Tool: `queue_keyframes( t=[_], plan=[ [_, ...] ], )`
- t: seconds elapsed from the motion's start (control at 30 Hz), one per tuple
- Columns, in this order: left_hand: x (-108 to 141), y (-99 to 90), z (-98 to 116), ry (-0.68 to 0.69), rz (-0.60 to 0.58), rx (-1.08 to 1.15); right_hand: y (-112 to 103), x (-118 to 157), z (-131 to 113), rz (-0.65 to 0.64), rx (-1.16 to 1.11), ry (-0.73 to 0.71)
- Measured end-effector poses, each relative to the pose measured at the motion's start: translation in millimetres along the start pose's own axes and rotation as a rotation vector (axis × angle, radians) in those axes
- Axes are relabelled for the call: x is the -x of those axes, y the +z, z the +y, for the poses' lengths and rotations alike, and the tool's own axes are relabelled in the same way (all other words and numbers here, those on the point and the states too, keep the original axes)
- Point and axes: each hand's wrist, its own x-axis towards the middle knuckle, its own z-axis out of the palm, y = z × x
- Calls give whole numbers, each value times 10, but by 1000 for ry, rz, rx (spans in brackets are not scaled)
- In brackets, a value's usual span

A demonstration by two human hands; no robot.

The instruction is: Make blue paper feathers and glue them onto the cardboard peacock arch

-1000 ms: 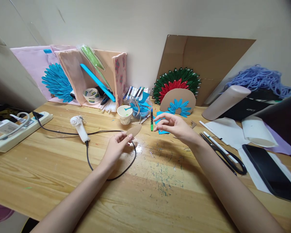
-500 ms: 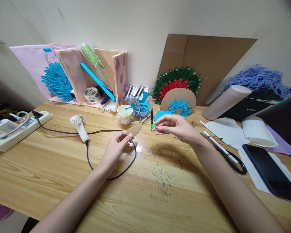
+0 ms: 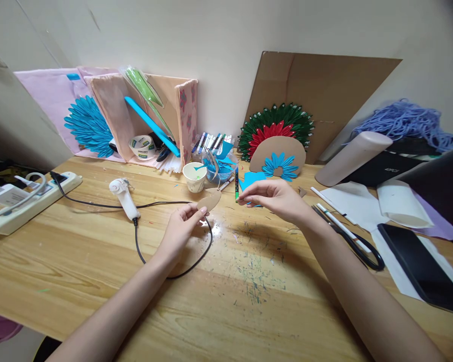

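"Head view: what does the left hand [image 3: 179, 230] have?"

"It pinches a flat, leaf-shaped brown cardboard piece [image 3: 210, 201] between thumb and fingers, above the pale wooden counter [image 3: 211, 317], near a white paper cup [image 3: 194, 185]."

"And the right hand [image 3: 275, 199]?"

"Nearly closed, just beside a slim black-and-green marker [image 3: 236, 180]; whether it grips anything, I can't tell."
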Motion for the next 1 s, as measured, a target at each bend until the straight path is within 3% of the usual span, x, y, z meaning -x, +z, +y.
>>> queue_keyframes(
  t=[0.33, 0.8, 1.0],
  plan=[
    [6, -4, -3, -16, -13, 10, 32, 38, -18, 96, -32, -18],
    [-9, 4, -36, -17, -48, -13, 78, 53, -6, 69, 108, -161],
    [7, 12, -23, -34, -50, -1, 65, 63, -43, 126, 273, -228]
  ],
)
